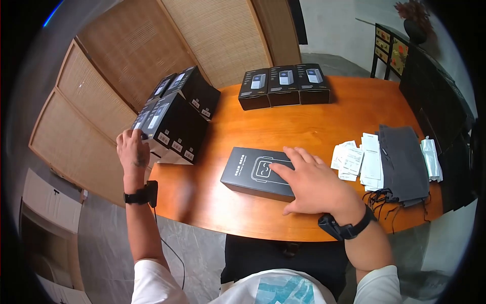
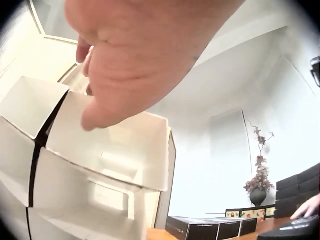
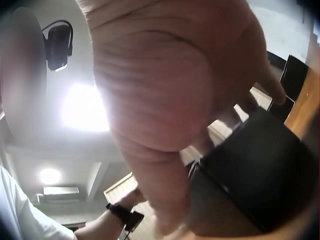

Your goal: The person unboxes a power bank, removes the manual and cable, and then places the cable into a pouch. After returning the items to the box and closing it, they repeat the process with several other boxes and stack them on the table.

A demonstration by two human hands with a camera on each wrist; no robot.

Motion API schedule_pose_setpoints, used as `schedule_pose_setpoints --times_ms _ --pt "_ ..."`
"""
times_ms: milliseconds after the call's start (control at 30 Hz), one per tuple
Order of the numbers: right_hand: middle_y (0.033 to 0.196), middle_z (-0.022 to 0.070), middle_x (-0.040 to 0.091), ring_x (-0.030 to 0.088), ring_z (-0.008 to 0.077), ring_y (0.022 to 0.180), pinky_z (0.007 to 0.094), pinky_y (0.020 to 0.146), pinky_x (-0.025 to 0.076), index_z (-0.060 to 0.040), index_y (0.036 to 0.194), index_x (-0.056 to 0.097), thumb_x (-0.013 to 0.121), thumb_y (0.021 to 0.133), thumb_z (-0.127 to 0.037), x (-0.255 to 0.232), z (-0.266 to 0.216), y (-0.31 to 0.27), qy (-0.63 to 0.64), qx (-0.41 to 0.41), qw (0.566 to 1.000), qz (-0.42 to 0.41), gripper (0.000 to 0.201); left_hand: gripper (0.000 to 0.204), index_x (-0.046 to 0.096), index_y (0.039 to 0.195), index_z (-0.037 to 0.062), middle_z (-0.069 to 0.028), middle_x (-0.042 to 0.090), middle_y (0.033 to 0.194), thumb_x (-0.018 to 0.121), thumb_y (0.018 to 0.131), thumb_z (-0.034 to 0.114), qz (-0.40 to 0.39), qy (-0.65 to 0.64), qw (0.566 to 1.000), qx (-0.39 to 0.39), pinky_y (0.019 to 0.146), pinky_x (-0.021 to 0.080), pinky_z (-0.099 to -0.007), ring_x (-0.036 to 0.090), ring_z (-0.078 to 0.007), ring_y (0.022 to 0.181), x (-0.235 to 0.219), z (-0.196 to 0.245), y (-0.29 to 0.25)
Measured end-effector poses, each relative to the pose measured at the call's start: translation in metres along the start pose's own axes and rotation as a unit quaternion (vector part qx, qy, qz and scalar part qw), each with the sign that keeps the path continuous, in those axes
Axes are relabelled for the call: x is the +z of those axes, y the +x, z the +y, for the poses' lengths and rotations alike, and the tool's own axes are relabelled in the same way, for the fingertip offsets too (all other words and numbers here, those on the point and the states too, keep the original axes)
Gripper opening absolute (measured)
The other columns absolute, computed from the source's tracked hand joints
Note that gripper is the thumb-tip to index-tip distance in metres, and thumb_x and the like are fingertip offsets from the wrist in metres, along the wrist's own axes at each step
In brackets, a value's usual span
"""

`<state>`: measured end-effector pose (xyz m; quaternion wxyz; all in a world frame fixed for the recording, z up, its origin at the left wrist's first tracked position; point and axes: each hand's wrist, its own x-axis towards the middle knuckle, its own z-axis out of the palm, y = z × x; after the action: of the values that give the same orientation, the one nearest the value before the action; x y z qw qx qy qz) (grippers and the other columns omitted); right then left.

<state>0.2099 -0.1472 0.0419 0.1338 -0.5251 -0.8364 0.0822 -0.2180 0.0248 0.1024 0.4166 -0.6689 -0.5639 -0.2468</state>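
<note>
My left hand (image 1: 133, 152) is at the near upper corner of a stack of black boxes (image 1: 190, 124), fingers bent over the edge. The left wrist view shows white open ends (image 2: 100, 200) on these boxes, with the thumb at the mouth of an upper box sleeve (image 2: 135, 145), which the hand grips at its edge. My right hand (image 1: 321, 185) rests over the right end of a dark grey box (image 1: 243, 169) with a smiling-face drawing, lying flat on the table. Its fingers are spread across the top, with the thumb at the near side.
Three black boxes (image 1: 283, 93) stand in a row at the back of the wooden table (image 1: 304, 124). To the right lie white paper slips (image 1: 372, 162), dark grey drawstring pouches (image 1: 402, 162) and a plastic-wrapped packet (image 1: 430, 159). Woven screens (image 1: 223, 35) stand behind.
</note>
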Motion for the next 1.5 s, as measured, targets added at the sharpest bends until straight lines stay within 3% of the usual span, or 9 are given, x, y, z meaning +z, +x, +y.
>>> schedule_pose_setpoints --times_ms 167,333,533,633,733,800,933,1133,1500 --pt "0.134 0.0252 0.051 0.049 0.0409 0.129 0.0493 0.11 0.042 -0.0095 0.15 0.048 0.084 0.076 -0.03 -0.002 0.001 0.005 0.022 0.049 0.998 -0.027 0.085 0.011 0.068 0.089 0.0079 -0.009 0.07 0.097 0.072 0.078 0.005 0.093 -0.073 0.991 0.055 0.092 0.05 -0.0451 0.064 -0.0336 0.101 -0.002 0.008 0.001" --pt "0.124 0.0217 0.053 0.05 0.0403 0.124 0.0494 0.107 0.045 -0.0096 0.147 0.049 0.079 0.072 -0.022 -0.021 0.014 0.001 0.032 0.12 0.99 0.065 0.081 0.013 0.068 0.088 0.0072 -0.0103 0.068 0.095 0.073 0.077 0.001 0.121 -0.209 0.959 0.151 0.087 0.051 -0.0437 0.063 -0.0332 0.093 -0.055 0.085 -0.003" --pt "0.123 0.0221 0.052 0.05 0.0418 0.122 0.0493 0.102 0.049 -0.0076 0.14 0.052 0.078 0.072 -0.019 -0.021 0.043 -0.003 -0.021 0.205 0.961 0.185 0.074 0.006 0.06 0.085 0.0095 -0.0081 0.059 0.083 0.065 0.081 0.008 -0.065 -0.196 0.955 0.212 0.065 0.055 -0.038 0.067 -0.0281 0.083 -0.048 0.196 -0.029" --pt "0.122 0.0229 0.052 0.05 0.0426 0.12 0.0491 0.103 0.049 -0.0057 0.14 0.052 0.078 0.072 -0.019 -0.022 0.047 -0.004 -0.033 0.24 0.949 0.202 0.074 0.015 0.063 0.099 0.0084 -0.0113 0.065 0.091 0.066 0.087 0.018 -0.223 -0.196 0.931 0.214 0.068 0.057 -0.0408 0.07 -0.0321 0.086 -0.036 0.235 -0.032" --pt "0.121 0.0238 0.052 0.05 0.0434 0.119 0.0484 0.103 0.049 -0.004 0.138 0.053 0.078 0.072 -0.018 -0.023 0.049 -0.006 -0.046 0.257 0.941 0.214 0.072 0.026 0.066 0.108 0.0054 -0.0141 0.068 0.096 0.07 0.092 0.025 -0.237 -0.347 0.894 0.156 0.073 0.057 -0.0413 0.07 -0.0336 0.085 -0.032 0.253 -0.017" --pt "0.12 0.0243 0.053 0.05 0.0437 0.119 0.0478 0.103 0.049 -0.0032 0.137 0.054 0.078 0.072 -0.017 -0.027 0.045 -0.007 -0.045 0.266 0.938 0.217 0.07 0.033 0.068 0.114 0.0003 -0.0173 0.069 0.098 0.074 0.092 0.024 -0.156 -0.509 0.841 0.09 0.078 0.056 -0.0407 0.069 -0.0348 0.088 0.001 0.249 -0.009" --pt "0.128 0.0214 0.052 0.049 0.0402 0.126 0.0466 0.106 0.048 -0.005 0.141 0.054 0.084 0.07 -0.019 -0.04 0.035 -0.01 -0.019 0.301 0.94 0.16 0.079 0.028 0.068 0.116 -0.0002 -0.0204 0.069 0.112 0.065 0.099 0.021 -0.03 -0.412 0.908 0.068 0.091 0.054 -0.0404 0.068 -0.0343 0.104 0.063 0.207 0.004" --pt "0.118 0.0244 0.053 0.051 0.043 0.117 0.0479 0.096 0.051 -0.0026 0.132 0.057 0.079 0.069 -0.016 -0.051 0.011 -0.029 -0.064 0.233 0.957 0.164 0.068 0.039 0.065 0.127 -0.0002 -0.0261 0.067 0.122 0.062 0.101 0.029 -0.248 -0.497 0.83 -0.058 0.103 0.048 -0.0451 0.063 -0.0419 0.117 0.087 0.179 -0.02" --pt "0.119 0.0246 0.052 0.052 0.0421 0.115 0.0476 0.093 0.052 -0.0025 0.134 0.054 0.082 0.067 -0.017 -0.041 0.015 -0.024 -0.113 0.239 0.952 0.156 0.074 0.053 0.061 0.13 -0.0067 -0.0326 0.067 0.121 0.062 0.1 0.037 -0.284 -0.433 0.853 -0.066 0.1 0.051 -0.0452 0.064 -0.0452 0.117 0.074 0.184 -0.018"
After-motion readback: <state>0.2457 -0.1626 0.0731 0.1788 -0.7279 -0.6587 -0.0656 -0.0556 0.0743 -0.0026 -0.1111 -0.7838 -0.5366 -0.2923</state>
